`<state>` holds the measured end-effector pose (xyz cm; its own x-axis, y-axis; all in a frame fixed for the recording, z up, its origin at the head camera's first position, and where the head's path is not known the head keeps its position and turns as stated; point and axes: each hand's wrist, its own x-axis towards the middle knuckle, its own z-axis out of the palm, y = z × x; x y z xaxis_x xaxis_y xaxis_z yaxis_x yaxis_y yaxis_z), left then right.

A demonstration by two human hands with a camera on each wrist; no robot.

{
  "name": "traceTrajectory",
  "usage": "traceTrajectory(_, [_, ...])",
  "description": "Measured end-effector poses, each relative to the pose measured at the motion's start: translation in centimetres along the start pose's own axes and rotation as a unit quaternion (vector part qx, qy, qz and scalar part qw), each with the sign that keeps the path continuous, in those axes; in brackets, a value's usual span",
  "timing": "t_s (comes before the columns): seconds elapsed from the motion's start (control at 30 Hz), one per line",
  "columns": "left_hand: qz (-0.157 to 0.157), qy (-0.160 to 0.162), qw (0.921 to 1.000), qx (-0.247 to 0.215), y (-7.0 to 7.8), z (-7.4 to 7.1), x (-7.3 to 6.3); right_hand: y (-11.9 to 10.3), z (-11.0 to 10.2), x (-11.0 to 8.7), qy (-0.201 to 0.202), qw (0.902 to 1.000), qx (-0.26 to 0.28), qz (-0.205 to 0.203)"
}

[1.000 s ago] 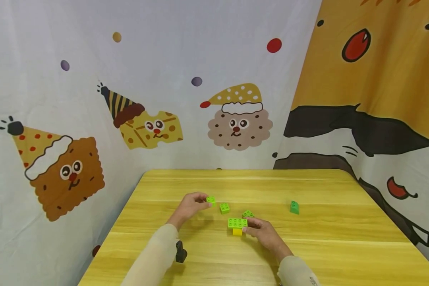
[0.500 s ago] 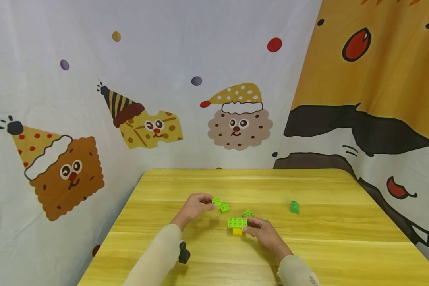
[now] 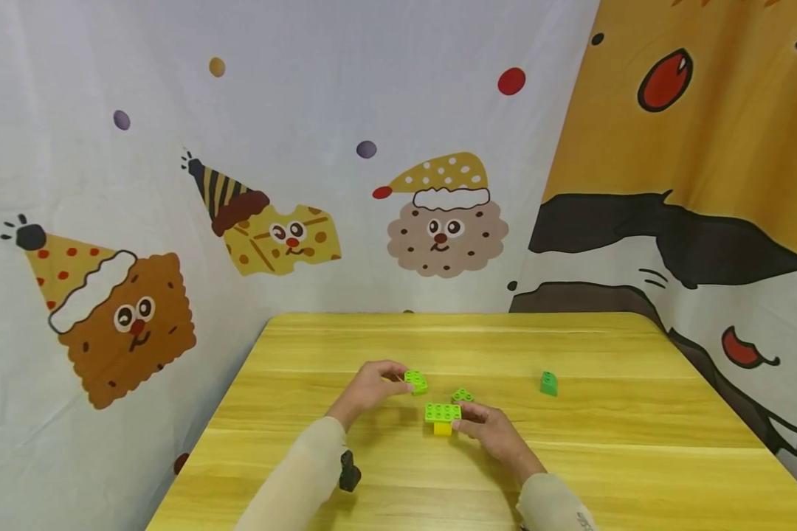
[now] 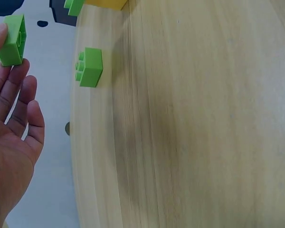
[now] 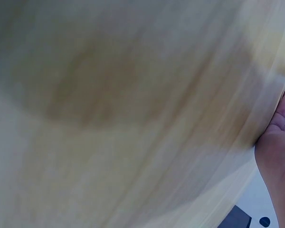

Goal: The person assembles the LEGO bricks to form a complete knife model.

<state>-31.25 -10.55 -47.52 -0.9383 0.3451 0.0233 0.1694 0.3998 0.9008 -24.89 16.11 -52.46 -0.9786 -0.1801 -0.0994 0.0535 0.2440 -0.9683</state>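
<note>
My left hand (image 3: 375,387) pinches a lime-green toy building brick (image 4: 12,42) between thumb and fingertips, raised over the table. A second lime-green brick (image 4: 90,67) lies on the table; in the head view the held one overlaps it. My right hand (image 3: 494,435) grips the right end of a long lime-green brick (image 3: 442,412) that sits on a yellow brick (image 3: 442,428). Just behind this pair is a lime-green brick with a few studs (image 3: 463,395), partly hidden. The right wrist view catches only part of the right hand, at its right edge.
A darker green sloped brick (image 3: 548,383) lies on the wooden table (image 3: 604,472), right of the others. Behind the table's far edge hangs a cartoon-printed curtain (image 3: 345,96).
My left hand has moved to the right with its brick, from apart to overlapping the loose lime-green brick in view. My right hand stays on the long brick.
</note>
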Motion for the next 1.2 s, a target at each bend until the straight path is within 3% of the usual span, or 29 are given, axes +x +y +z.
traceTrajectory(1.2, [0.022, -0.015, 0.9995, 0.018, 0.7, 3.2, 0.2, 0.0, 0.0, 0.1, 0.012, 0.9998, -0.014, 0.007])
